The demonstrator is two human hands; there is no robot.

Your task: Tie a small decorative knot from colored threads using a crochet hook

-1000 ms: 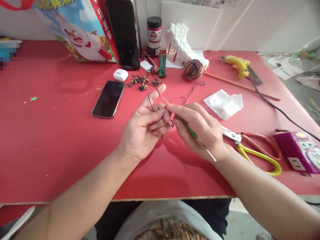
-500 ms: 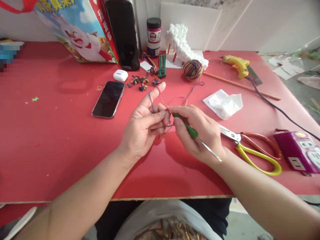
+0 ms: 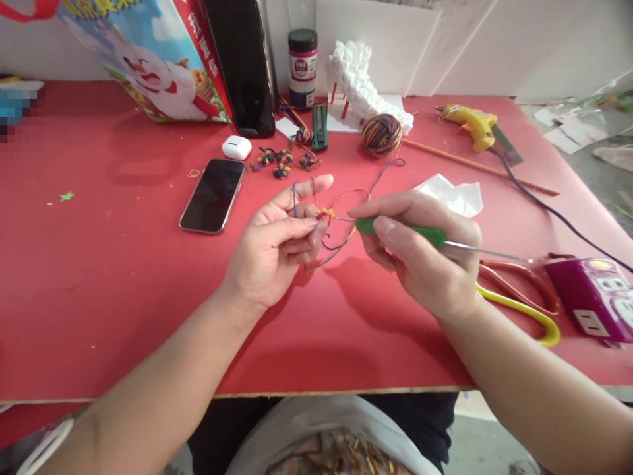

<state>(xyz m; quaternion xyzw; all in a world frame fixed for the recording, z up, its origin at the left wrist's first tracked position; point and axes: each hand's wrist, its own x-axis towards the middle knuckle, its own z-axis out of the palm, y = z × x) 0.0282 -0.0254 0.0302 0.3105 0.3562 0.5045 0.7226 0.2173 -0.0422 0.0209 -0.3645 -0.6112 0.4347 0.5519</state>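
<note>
Between thumb and fingers, my left hand pinches a small piece of multicoloured crochet work. Yarn loops over its raised index finger. My right hand grips the green handle of a crochet hook; the thin tip points left and meets the crochet work, while the other metal end sticks out to the right. A strand of yarn runs back from the work to a multicoloured yarn ball. Several small crocheted pieces in dark mixed colours lie behind my left hand.
A phone and white earphone case lie left. Behind stand another phone, a jar and a bag. Right are crumpled tissue, partly covered scissors, a purple power socket and a yellow glue gun.
My right hand has moved right and turned, bringing the hook nearly level. Its thin tip and the orange stitches now show between my hands. My left hand has shifted slightly left.
</note>
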